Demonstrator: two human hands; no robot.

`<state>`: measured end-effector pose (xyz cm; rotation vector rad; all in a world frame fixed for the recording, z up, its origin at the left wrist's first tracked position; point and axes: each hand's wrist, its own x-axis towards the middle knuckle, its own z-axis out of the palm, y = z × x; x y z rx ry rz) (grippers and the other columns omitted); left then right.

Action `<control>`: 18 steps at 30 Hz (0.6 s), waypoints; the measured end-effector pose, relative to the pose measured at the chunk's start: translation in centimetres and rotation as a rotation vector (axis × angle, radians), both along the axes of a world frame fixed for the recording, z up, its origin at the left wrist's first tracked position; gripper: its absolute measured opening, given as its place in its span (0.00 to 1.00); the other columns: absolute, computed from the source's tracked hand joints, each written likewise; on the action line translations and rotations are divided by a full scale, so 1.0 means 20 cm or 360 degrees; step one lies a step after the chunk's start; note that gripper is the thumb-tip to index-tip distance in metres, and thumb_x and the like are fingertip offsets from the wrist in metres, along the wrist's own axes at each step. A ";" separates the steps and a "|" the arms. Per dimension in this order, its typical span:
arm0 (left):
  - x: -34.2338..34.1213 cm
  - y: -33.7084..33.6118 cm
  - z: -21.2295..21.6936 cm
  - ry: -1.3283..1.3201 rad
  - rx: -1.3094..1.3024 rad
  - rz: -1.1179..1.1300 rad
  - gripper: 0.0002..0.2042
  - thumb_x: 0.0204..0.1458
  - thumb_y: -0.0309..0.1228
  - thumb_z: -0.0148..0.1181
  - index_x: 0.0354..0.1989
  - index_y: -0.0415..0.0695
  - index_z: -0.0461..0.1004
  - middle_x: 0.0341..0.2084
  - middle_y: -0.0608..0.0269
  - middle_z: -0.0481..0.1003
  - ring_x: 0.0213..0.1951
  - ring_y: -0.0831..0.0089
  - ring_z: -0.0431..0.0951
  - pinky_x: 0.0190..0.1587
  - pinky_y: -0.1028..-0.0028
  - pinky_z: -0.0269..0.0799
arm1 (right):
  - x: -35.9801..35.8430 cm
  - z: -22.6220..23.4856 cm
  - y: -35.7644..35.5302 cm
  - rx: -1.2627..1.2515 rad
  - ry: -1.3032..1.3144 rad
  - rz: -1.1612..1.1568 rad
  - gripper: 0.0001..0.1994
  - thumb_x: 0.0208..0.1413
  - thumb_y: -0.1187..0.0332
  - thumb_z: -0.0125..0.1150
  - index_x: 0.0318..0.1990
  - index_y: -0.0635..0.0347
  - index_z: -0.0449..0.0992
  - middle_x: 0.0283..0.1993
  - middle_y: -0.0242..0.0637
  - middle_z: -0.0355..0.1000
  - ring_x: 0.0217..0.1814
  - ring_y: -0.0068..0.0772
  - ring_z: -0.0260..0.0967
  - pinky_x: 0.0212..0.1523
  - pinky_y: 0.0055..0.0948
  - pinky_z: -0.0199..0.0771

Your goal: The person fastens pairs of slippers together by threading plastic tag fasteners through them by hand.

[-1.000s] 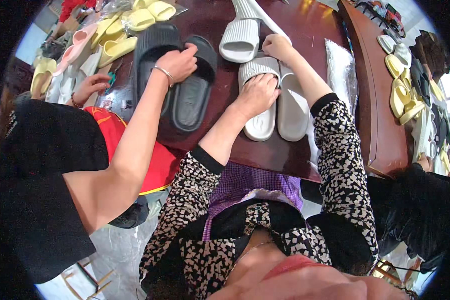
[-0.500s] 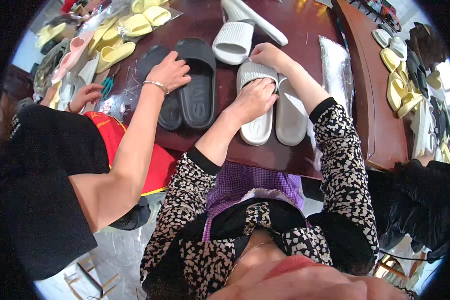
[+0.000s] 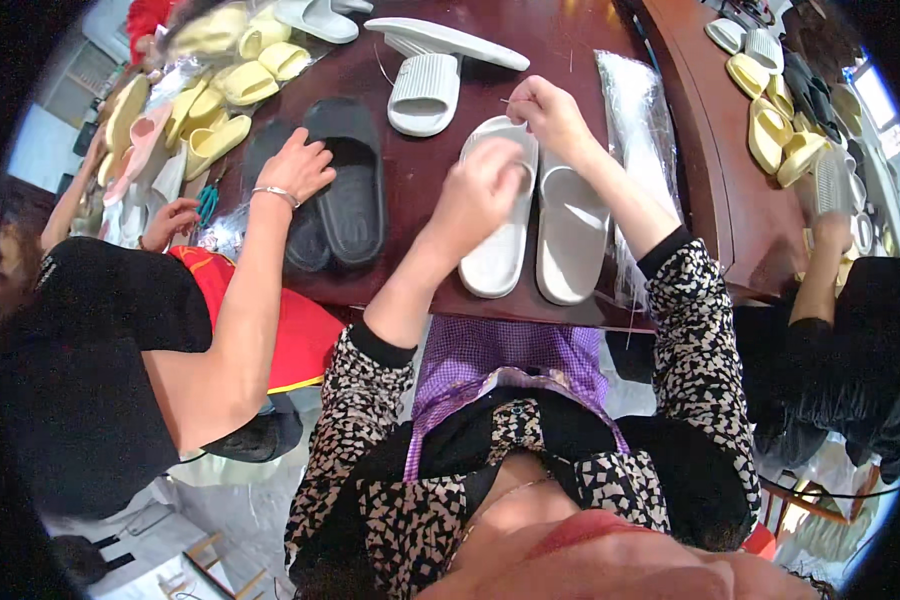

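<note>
Pair of white slides (image 3: 535, 215) lying side by side at the worktop's (image 3: 430, 170) near edge. Left hand (image 3: 480, 190) pinched shut above the left slide; right hand (image 3: 545, 115) pinching a thin thread, which may slip or snag if tugged unevenly

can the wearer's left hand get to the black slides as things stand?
Probably not cleanly: the left hand is above the white slide pair, and a co-worker's hand already rests on the black slides beside them.
</note>
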<state>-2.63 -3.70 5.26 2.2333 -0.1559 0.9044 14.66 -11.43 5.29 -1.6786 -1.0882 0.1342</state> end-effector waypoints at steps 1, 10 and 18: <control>0.03 0.03 0.00 -0.0002 0.0010 0.0005 0.14 0.48 0.24 0.54 0.44 0.35 0.69 0.41 0.47 0.72 0.41 0.52 0.74 0.42 0.62 0.72 | -0.03 0.01 -0.01 0.0010 -0.0002 0.0005 0.00 0.51 0.77 0.54 0.31 0.63 0.70 0.26 0.32 0.72 0.27 0.19 0.67 0.29 0.21 0.70; 0.28 0.08 -0.07 0.0467 -0.1266 0.0015 0.08 0.51 0.23 0.53 0.39 0.35 0.72 0.26 0.62 0.75 0.26 0.77 0.75 0.27 0.79 0.69 | -0.14 -0.06 -0.03 0.0374 0.0371 -0.0039 0.02 0.53 0.76 0.54 0.33 0.66 0.72 0.26 0.33 0.72 0.29 0.22 0.70 0.31 0.23 0.71; 0.26 0.03 -0.08 0.0337 -0.1652 0.0011 0.05 0.54 0.28 0.55 0.34 0.40 0.73 0.18 0.68 0.71 0.15 0.87 0.66 0.16 0.86 0.59 | -0.11 -0.12 -0.07 0.0482 0.0500 -0.0241 0.05 0.52 0.73 0.57 0.33 0.67 0.73 0.26 0.32 0.72 0.29 0.19 0.68 0.31 0.21 0.70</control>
